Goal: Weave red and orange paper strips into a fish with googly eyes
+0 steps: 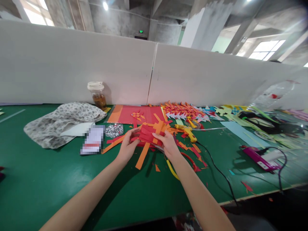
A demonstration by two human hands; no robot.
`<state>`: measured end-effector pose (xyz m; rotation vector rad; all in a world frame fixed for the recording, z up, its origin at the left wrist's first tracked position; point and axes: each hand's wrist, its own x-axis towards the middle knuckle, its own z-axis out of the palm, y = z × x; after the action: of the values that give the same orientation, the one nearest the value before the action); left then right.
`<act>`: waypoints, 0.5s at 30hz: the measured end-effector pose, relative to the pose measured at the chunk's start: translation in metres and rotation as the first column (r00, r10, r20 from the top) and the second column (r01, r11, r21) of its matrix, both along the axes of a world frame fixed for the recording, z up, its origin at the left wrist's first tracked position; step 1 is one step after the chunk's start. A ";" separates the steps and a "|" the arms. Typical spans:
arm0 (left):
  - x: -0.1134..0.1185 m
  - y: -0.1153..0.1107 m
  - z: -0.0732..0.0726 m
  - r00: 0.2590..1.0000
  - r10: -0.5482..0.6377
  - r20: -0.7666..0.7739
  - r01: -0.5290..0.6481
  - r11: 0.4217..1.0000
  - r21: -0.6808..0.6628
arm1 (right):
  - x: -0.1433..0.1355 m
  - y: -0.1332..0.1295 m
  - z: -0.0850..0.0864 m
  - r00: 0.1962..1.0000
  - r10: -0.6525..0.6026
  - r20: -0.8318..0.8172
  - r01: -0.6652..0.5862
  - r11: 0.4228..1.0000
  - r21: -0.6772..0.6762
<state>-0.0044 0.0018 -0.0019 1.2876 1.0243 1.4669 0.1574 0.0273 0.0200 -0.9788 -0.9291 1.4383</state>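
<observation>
Between my two hands are red paper strips (146, 134) with orange paper strips (143, 156) running across them, one orange end hanging down toward me. My left hand (127, 146) grips the red strips by their left side, fingers curled behind. On the right edge, my right hand (170, 147) pinches red and orange strips, its thumb on the front. Scissors with a red and yellow handle (172, 170) lie partly under my right hand and forearm. Orange and red scraps (184, 146) are scattered around my hands. Just behind lies a red sheet (150, 112) with a small woven paper fish (137, 115) on it.
A yellow glue gun (187, 132) with a black cord lies right of my hands. Finished-looking paper fish (185, 110) are piled behind it. A phone (93, 139), patterned cloth (57, 125) and lidded cup (97, 94) stand left. A purple power strip (261, 158) lies right.
</observation>
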 end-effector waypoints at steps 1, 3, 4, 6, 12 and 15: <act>-0.001 0.001 0.000 0.999 0.019 0.039 -0.018 0.999 -0.027 | 0.000 0.001 -0.002 1.000 0.003 0.007 -0.003 1.000 0.016; -0.002 0.002 -0.001 0.994 0.073 0.087 -0.066 0.995 -0.080 | 0.000 0.002 -0.005 1.000 0.005 0.020 -0.006 0.999 0.035; -0.002 0.002 0.000 0.990 0.097 0.097 -0.087 0.991 -0.101 | 0.000 0.002 -0.006 1.000 0.010 0.026 -0.011 0.999 0.040; -0.002 0.002 0.001 0.988 0.122 0.094 -0.109 0.985 -0.135 | 0.001 0.003 -0.007 0.999 0.020 0.036 -0.021 0.999 0.044; 0.000 0.003 -0.001 0.990 0.135 -0.049 -0.139 0.985 -0.102 | -0.002 0.000 -0.004 0.991 0.052 0.120 -0.050 0.999 -0.020; -0.001 0.005 -0.005 0.984 0.151 -0.093 -0.157 0.986 -0.063 | -0.003 -0.001 -0.003 0.980 0.095 0.176 -0.084 0.994 -0.069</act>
<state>-0.0057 0.0070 -0.0067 1.2548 1.2467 1.4863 0.1545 0.0266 0.0166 -1.1390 -1.0778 1.4790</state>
